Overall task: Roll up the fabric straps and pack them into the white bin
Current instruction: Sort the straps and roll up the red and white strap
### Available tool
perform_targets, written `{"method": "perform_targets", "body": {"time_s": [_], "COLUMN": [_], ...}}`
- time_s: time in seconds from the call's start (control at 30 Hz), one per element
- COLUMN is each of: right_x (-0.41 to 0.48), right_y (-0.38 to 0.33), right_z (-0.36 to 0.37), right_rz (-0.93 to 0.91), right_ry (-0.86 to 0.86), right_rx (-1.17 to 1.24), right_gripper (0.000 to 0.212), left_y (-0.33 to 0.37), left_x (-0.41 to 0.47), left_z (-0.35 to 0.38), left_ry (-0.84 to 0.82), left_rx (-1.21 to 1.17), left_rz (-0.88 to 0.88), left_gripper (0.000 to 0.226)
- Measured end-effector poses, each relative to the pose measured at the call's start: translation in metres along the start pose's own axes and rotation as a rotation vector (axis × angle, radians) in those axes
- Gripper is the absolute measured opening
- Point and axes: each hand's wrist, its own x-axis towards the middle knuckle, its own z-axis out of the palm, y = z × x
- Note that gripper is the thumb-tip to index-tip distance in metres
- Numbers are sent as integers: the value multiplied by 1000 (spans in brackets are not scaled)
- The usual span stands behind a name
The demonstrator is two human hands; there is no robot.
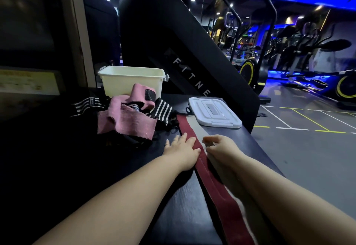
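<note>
A long strap, dark red on one side and grey-white on the other, lies stretched along the dark bench toward me. My left hand lies flat with straight fingers, pressing the strap's red edge. My right hand rests on the grey-white side with its fingers curled; I cannot tell if they pinch the fabric. A pile of other straps sits at the left: pink ones and black-and-white striped ones. Behind the pile stands the white bin, open at the top.
The bin's white lid lies on the bench to the right of the strap. The bench's right edge drops to the gym floor. A large black fitness machine rises behind the bin.
</note>
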Motion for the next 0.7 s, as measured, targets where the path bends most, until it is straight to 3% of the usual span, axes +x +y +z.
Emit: {"method": "perform_targets", "body": {"time_s": [0.27, 0.4, 0.57, 0.7], "right_x": [51, 79, 88, 71], "right_y": [-9, -10, -7, -13], "right_z": [26, 42, 45, 27], "right_rz": [2, 111, 111, -50], "right_ry": [85, 178, 133, -27], "right_rx": [-19, -49, -212, -387], "right_gripper": [43, 38, 34, 36], "left_y": [-26, -32, -36, -36], "left_x": [26, 34, 37, 35], "left_z": [-7, -8, -8, -7], "left_ry": [119, 113, 59, 44], "left_rx": [-57, -54, -15, 20], "left_rz": [-4, 12, 5, 10], "left_gripper": [47, 48, 49, 51]}}
